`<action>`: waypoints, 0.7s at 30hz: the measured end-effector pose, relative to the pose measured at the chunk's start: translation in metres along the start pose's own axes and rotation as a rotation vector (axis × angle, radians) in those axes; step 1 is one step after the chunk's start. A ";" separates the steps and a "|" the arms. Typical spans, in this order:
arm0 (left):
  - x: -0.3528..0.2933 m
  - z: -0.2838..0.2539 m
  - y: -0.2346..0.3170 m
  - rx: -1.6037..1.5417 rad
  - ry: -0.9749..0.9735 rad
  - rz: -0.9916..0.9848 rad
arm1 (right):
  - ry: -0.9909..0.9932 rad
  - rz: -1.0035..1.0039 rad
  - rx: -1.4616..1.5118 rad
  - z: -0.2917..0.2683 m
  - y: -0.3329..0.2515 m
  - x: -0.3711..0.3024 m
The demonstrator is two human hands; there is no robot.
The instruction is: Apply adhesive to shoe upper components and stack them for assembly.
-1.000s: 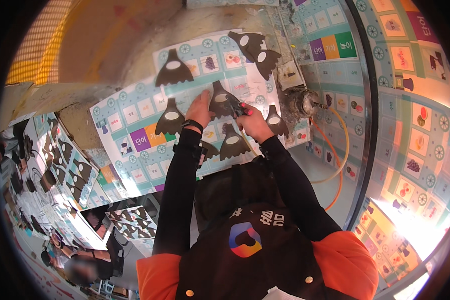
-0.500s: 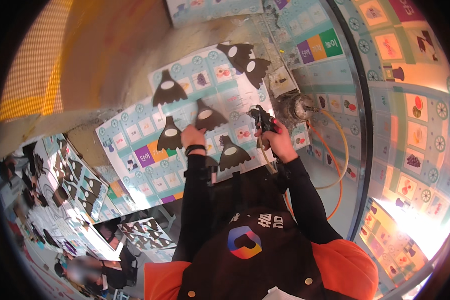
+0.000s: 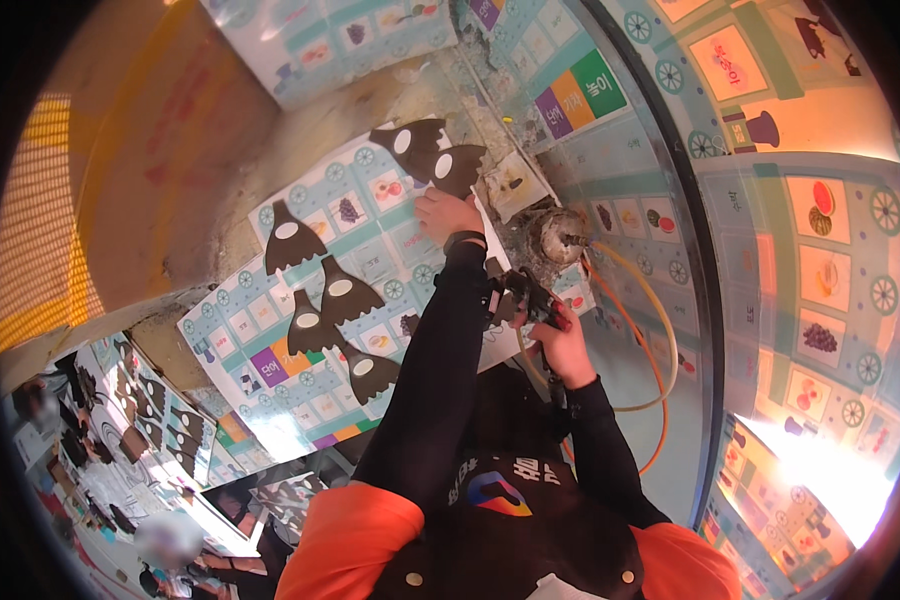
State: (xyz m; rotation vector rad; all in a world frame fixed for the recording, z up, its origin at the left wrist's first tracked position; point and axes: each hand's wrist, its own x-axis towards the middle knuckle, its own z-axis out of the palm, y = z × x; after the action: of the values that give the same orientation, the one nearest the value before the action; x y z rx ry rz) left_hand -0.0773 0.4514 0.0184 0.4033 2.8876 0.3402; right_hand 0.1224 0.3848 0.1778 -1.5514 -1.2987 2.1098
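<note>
Several dark, bell-shaped flat pieces with a pale oval on each lie on a printed sheet covering the bench. My left hand [image 3: 450,217] is low over the sheet, fingers stretched out and seemingly holding nothing. It is just below a dark piece [image 3: 467,183] at the upper right, beside another dark piece [image 3: 430,142]; whether it touches them I cannot tell. Below it, my right hand [image 3: 564,348] is wrapped round a black spray gun [image 3: 526,296] above the sheet's right side. More pieces lie farther left, among them a dark piece [image 3: 281,255].
A crusted round pot [image 3: 560,240] stands right of the sheet. A yellowish hose [image 3: 672,345] and an orange hose [image 3: 653,390] loop down beside it. A dark upright post [image 3: 705,250] runs along the right. Other people work at a table at lower left.
My left hand has moved away from the left pieces, up and right toward the upper pair. The lower pieces now sit closer together. My right hand keeps hold of the spray gun, slightly lower.
</note>
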 end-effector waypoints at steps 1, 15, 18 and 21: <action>0.002 0.003 0.007 -0.012 0.001 -0.037 | -0.002 -0.001 0.001 -0.007 -0.001 0.003; 0.024 -0.037 -0.153 -0.118 -0.430 0.357 | -0.117 0.012 -0.059 -0.016 -0.011 0.022; 0.002 -0.059 -0.173 -0.011 -0.523 0.207 | -0.172 0.024 -0.138 0.016 -0.009 0.036; -0.001 -0.080 -0.175 -0.008 -0.394 0.155 | -0.247 0.031 -0.237 0.042 -0.009 0.052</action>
State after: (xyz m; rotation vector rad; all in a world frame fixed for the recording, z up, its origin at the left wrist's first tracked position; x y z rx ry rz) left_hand -0.1379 0.2717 0.0501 0.6183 2.4767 0.2618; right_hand 0.0620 0.4003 0.1521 -1.4362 -1.6705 2.2952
